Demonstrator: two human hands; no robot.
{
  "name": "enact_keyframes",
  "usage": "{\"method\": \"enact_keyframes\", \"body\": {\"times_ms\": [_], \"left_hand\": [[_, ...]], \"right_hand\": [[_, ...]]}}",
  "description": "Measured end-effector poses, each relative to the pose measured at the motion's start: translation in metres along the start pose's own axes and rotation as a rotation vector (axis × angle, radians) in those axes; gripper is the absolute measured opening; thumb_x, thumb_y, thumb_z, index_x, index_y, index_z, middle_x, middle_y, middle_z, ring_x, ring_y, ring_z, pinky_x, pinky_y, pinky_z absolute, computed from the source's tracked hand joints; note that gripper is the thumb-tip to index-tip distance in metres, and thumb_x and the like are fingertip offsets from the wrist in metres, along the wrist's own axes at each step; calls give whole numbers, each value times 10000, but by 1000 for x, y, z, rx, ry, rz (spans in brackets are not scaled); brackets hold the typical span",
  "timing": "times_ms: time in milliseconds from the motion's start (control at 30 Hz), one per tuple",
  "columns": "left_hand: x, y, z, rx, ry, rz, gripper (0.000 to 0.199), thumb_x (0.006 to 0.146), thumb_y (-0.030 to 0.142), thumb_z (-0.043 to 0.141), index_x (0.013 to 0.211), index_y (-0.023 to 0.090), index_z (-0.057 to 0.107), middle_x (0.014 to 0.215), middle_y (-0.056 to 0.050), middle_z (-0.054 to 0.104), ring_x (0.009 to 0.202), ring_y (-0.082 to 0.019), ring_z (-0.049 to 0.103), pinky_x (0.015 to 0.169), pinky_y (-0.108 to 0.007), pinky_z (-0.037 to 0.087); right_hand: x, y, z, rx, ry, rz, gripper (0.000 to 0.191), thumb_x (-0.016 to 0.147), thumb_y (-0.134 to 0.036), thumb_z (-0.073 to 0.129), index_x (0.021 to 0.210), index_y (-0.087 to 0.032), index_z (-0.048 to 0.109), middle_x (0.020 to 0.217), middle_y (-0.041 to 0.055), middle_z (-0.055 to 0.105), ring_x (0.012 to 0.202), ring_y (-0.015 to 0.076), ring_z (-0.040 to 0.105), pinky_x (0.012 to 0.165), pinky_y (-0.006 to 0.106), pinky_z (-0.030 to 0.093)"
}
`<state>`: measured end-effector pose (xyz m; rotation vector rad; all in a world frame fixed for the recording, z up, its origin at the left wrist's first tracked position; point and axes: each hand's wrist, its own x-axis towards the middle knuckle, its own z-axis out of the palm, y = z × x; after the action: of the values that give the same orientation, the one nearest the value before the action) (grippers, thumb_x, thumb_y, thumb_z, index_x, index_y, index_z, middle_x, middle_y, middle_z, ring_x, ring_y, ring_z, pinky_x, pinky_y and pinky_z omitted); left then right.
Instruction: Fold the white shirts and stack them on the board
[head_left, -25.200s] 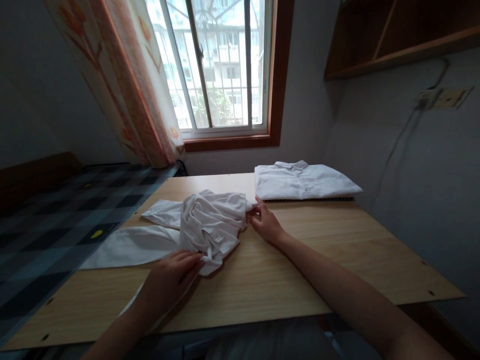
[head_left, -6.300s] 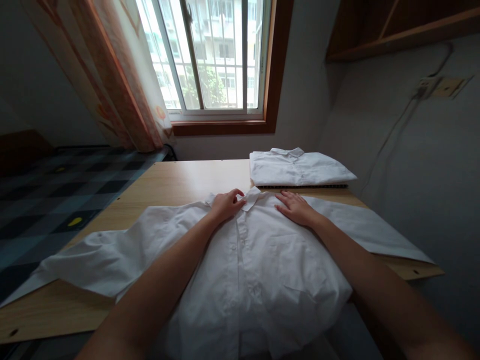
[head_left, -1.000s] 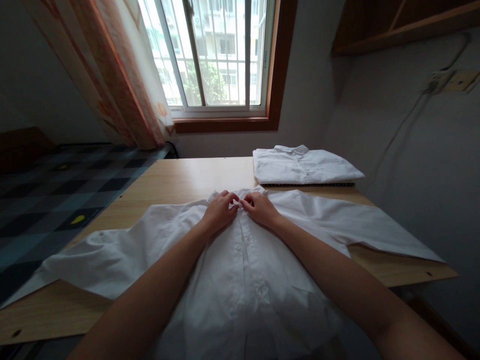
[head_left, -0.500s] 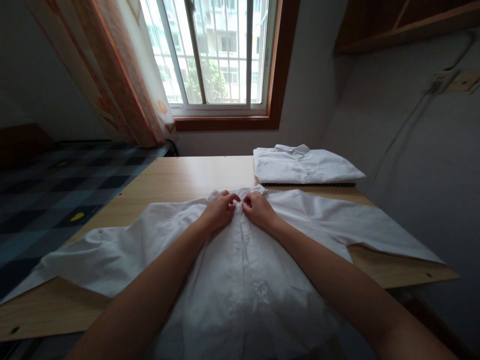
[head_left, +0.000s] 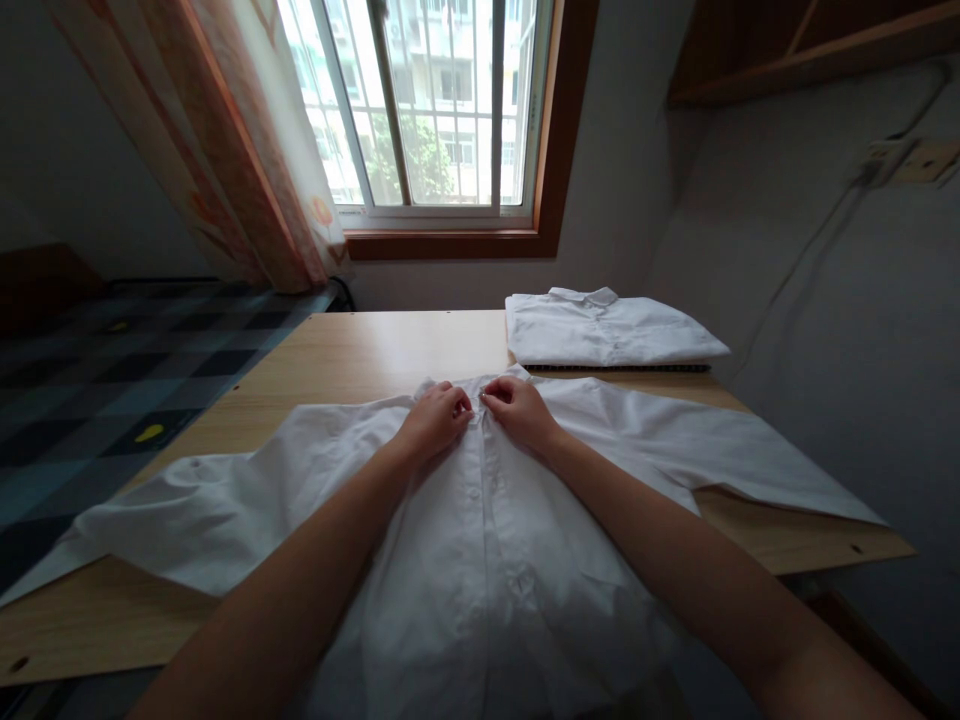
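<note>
A white shirt [head_left: 442, 560] lies spread front side up on the wooden table, sleeves out to both sides and its lower part towards me. At its collar, my left hand [head_left: 439, 418] pinches the left front edge just below the neck. My right hand [head_left: 517, 405] pinches the right front edge close beside it, thumb and forefinger together. A small gap separates the two sets of fingertips. Below the hands the front placket runs down the middle of the shirt.
A folded white shirt [head_left: 607, 330] rests on a dark-edged item at the table's [head_left: 375, 345] back right. Left of the table is a bed with a checked cover [head_left: 187, 350]. Behind are a curtain [head_left: 247, 150] and a window [head_left: 435, 120]. A shelf [head_left: 810, 60] hangs at upper right.
My right hand's fingertips have lifted slightly up and left along the collar opening. My left hand has shifted slightly left. The shirt has barely changed.
</note>
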<state>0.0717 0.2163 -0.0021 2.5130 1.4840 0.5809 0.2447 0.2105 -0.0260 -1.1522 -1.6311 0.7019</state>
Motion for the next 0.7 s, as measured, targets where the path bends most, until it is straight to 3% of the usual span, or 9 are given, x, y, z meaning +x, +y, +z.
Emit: {"method": "enact_keyframes", "body": {"times_ms": [200, 467, 700], "left_hand": [[-1, 0, 2, 49, -12, -30, 90, 863, 249, 631, 879, 177, 682, 881, -60, 626, 855, -216, 596, 844, -344, 476], [-6, 7, 0, 140, -56, -67, 146, 905, 264, 591, 948, 152, 674, 1019, -121, 668, 965, -258, 624, 894, -374, 478], [-6, 8, -1, 161, -56, -49, 141, 914, 273, 573, 898, 173, 671, 987, -107, 685, 966, -258, 641, 884, -373, 478]], "right_hand": [[-5, 6, 7, -56, -80, 58, 85, 793, -169, 613, 714, -167, 646, 575, -30, 589, 585, 123, 553, 607, 238, 437], [-6, 1, 8, -122, -77, 65, 95, 792, -154, 598, 735, -160, 674, 578, -19, 613, 582, 126, 577, 601, 230, 438], [-4, -6, 6, -214, -106, 84, 111, 778, -140, 612, 715, -150, 702, 618, 9, 664, 625, 135, 608, 625, 233, 447]]}}
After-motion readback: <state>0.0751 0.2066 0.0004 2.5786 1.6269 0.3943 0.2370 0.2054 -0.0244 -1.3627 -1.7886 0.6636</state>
